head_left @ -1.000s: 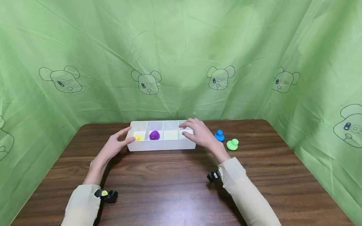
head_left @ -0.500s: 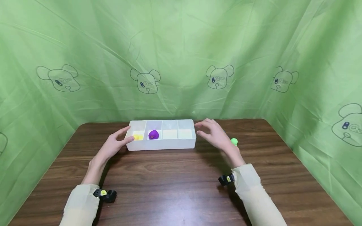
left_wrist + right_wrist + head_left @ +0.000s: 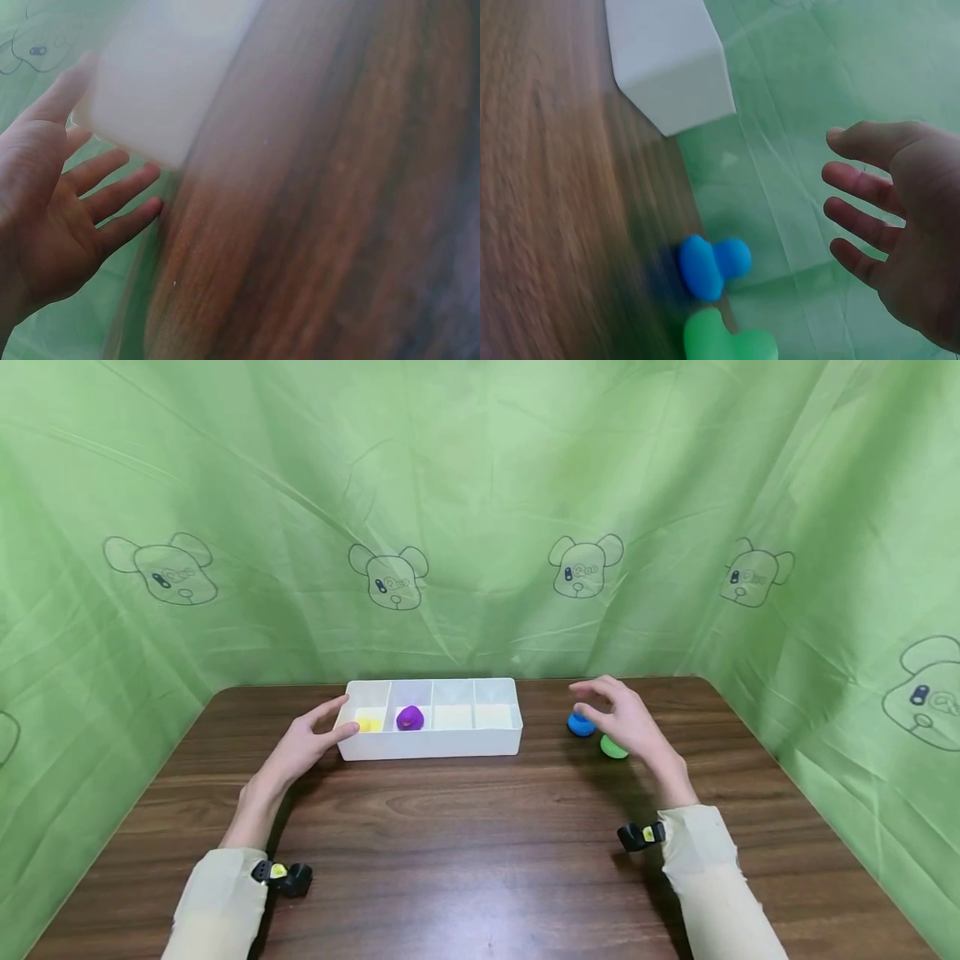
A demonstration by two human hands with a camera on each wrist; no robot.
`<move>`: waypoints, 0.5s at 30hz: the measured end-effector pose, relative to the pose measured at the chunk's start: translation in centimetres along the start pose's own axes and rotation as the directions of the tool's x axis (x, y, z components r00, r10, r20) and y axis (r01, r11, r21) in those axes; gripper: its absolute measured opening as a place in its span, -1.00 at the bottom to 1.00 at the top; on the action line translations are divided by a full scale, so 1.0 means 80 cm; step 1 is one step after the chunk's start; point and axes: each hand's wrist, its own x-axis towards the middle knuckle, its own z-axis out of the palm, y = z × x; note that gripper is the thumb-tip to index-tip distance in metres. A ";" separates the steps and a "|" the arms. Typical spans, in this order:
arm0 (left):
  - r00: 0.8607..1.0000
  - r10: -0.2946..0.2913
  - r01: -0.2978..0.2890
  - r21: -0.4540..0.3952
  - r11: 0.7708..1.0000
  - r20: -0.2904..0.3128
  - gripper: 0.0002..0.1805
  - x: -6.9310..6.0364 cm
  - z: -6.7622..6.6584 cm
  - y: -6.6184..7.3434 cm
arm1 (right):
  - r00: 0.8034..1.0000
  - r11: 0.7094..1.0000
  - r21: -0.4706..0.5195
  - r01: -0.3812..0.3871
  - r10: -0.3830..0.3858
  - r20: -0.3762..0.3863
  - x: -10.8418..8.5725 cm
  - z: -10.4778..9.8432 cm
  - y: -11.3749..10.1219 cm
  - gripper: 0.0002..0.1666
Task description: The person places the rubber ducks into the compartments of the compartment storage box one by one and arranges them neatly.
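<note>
We have our left hand, fingers spread, at the left end of the box; our right hand, thumb and fingers apart, hangs near the blue toy on the table.

Before you: one table, dark brown wood grain, far corners rounded, a pale sheen low in your head view. Behind it and along both sides: one green cloth, creased. On the cloth you see round-eared animal heads, outlined, with dark blue marks, four in a row.
</note>
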 end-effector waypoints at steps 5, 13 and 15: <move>1.000 0.004 -0.004 0.003 1.000 -0.003 -0.11 0.000 0.000 -0.001 | 0.998 0.998 0.027 -0.052 0.051 0.036 -0.006 -0.009 0.012 -0.63; 1.000 0.008 -0.008 -0.004 1.000 -0.004 -0.11 0.000 0.000 0.000 | 0.996 0.997 0.026 -0.077 0.076 0.043 -0.009 -0.016 0.024 -0.62; 1.000 0.006 -0.006 -0.001 1.000 -0.002 -0.11 0.001 0.000 0.001 | 0.996 0.996 0.020 -0.084 0.084 0.043 -0.010 -0.019 0.028 -0.61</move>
